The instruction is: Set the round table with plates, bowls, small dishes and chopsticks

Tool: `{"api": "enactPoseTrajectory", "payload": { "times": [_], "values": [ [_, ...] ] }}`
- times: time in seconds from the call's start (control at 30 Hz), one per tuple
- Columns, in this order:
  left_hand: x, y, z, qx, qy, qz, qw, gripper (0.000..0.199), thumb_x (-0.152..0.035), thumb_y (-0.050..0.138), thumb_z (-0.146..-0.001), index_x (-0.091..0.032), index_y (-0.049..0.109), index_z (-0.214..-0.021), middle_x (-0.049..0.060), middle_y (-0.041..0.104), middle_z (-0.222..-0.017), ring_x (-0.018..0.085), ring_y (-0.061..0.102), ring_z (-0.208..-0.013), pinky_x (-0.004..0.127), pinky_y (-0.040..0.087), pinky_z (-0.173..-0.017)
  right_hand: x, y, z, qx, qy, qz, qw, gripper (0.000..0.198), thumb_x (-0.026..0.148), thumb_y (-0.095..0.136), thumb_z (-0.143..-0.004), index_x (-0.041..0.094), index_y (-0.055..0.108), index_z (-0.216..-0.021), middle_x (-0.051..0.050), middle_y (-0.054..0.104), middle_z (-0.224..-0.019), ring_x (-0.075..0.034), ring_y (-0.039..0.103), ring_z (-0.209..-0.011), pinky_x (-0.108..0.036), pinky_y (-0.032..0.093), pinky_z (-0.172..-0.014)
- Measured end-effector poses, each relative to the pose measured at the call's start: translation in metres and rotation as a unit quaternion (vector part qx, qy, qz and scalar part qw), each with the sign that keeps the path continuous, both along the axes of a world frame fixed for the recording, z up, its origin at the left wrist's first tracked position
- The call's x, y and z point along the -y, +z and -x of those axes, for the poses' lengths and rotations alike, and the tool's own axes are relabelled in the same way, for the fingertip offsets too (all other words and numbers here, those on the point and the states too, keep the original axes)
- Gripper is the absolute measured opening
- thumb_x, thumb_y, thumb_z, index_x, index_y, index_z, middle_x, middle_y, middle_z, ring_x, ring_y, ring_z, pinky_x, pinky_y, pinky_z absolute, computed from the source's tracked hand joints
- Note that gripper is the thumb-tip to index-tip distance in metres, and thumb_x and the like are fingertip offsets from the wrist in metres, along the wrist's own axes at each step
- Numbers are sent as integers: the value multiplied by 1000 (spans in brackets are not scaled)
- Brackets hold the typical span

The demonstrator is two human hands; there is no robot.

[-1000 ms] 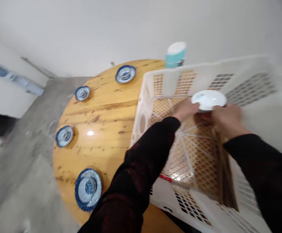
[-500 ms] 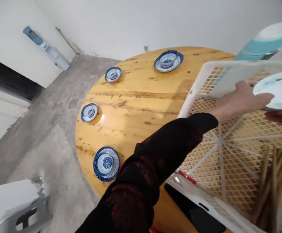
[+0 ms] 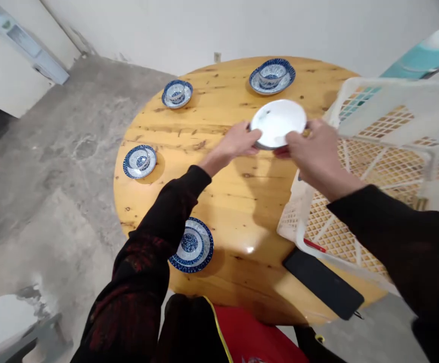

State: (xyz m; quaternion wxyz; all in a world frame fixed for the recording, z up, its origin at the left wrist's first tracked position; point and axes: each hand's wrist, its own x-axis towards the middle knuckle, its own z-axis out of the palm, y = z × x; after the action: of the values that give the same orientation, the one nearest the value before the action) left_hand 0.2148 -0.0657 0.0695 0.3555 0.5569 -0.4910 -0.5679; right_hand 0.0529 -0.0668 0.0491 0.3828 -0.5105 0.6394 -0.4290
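Observation:
A white dish [image 3: 279, 121], round with a dark mark near its rim, is held up over the wooden table [image 3: 219, 196]. My left hand [image 3: 241, 139] pinches its left edge, thumb on the top side. On the opposite edge my right hand [image 3: 315, 151] grips it the same way. Whether it is a plate or a shallow bowl, or several stacked, I cannot tell. Beyond it lies a blue-patterned plate [image 3: 288, 80] bearing a small bowl [image 3: 272, 75]. Three more such sets stand along the table's left side; my left sleeve partly covers the nearest plate [image 3: 206, 254].
A white plastic basket [image 3: 355, 85] stands on the right of the table, with a red pen-like object [image 3: 315, 245] in it. By its near corner lies a black phone-like slab [image 3: 323, 282]. A turquoise thermos [image 3: 419, 58] rises behind the basket.
Both hands have carried the white dish leftward, out from above the basket to over the table. My view has shifted too, and my right forearm now shows.

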Motion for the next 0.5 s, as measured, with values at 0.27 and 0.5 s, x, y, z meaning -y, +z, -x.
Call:
{"api": "enactPoseTrajectory", "payload": {
  "times": [0.27, 0.5],
  "values": [
    [-31, -79, -95, 11, 48, -92, 995, 23, -20, 59, -87, -11, 63, -108, 14, 75, -96, 22, 74, -87, 37, 62, -86, -15, -78, -101, -57, 45, -157, 985, 24, 13, 61, -81, 13, 63, -105, -11, 71, -82, -22, 71, -61, -34, 61, -56],
    [-17, -126, -117, 36, 88, -131, 987, 30, -16, 53, -89, -10, 63, -117, 16, 76, -106, 20, 74, -85, 30, 62, -78, -4, -125, -137, -84, 33, -187, 978, 39, 15, 55, -82, 9, 65, -120, -16, 73, -92, -25, 72, -70, -36, 62, -66]
  ]
}}
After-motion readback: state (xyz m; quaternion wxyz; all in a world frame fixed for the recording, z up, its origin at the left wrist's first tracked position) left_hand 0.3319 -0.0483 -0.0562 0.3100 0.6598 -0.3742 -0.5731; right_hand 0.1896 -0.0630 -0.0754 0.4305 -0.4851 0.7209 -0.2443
